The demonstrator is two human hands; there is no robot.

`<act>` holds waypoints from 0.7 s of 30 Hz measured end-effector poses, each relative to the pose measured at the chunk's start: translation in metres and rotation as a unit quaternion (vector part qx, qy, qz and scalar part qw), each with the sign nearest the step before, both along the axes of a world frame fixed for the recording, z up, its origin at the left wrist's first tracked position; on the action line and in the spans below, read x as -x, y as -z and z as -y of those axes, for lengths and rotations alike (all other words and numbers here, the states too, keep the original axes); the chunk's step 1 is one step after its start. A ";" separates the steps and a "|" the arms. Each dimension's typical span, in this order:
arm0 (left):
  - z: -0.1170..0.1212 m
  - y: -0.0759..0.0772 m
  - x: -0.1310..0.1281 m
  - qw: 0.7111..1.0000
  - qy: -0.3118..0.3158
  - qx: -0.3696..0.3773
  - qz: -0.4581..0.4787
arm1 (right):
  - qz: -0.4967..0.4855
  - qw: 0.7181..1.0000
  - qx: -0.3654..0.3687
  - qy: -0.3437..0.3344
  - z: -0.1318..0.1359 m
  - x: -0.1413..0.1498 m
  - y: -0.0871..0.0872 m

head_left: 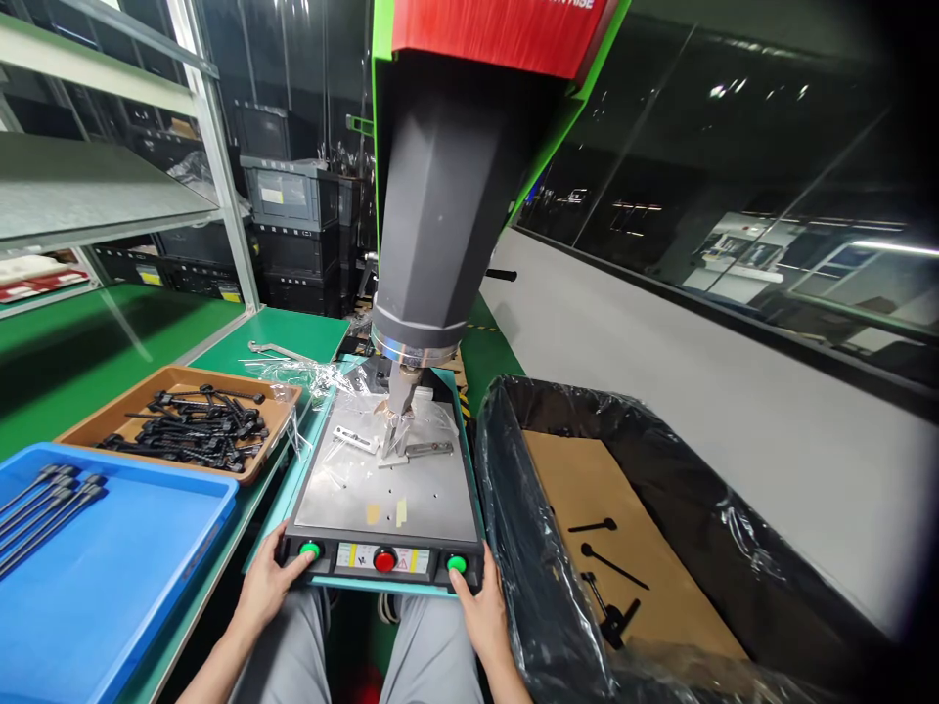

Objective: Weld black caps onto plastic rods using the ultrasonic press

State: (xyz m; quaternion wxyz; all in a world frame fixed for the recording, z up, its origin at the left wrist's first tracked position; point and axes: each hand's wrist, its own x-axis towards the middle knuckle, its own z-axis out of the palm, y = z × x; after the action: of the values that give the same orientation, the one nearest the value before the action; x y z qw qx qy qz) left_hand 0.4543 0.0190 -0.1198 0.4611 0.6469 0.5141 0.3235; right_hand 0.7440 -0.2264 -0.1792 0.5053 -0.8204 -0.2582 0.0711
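Observation:
My left hand (268, 585) is at the front left corner of a press-like machine's base, its thumb on a green button (310, 550) and its fingers against the side. At the front right corner, my right hand (485, 606) has its thumb at the other green button (456, 564), fingers spread along the side. Between the buttons sits a red button (384, 560). Above the metal plate (337, 504), the machine's grey head (447, 196) tapers to a metal tool (402, 391), which comes down onto a small fixture (392, 455). Clear plastic film partly hides whatever lies there.
To the left, a brown tray (176, 376) holds many black stick-like parts; a blue tray (168, 528) holds several more. A wrench (283, 350) lies behind them. On the right, a plastic-lined black bin (506, 508) contains cardboard (587, 469) and several black parts.

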 end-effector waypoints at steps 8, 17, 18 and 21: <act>0.047 -0.085 -0.050 0.970 0.027 0.062 0.235 | -0.052 0.992 -0.078 0.080 -0.006 -0.008 -0.043; 0.053 -0.114 -0.137 0.892 0.193 0.185 0.364 | -0.150 0.962 -0.177 -0.141 -0.103 0.010 -0.133; 0.050 -0.115 -0.142 0.893 0.185 0.180 0.368 | -0.150 0.959 -0.180 -0.160 -0.114 0.009 -0.138; 0.040 -0.120 -0.149 0.900 0.172 0.146 0.373 | -0.139 0.955 -0.184 -0.185 -0.145 0.005 -0.153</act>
State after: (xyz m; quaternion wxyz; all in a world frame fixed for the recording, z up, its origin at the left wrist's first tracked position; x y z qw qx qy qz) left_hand 0.6036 -0.0211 0.0000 0.7568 0.4830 0.2266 0.3777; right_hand 0.7388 -0.0815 -0.0266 0.6563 -0.6332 -0.3413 0.2279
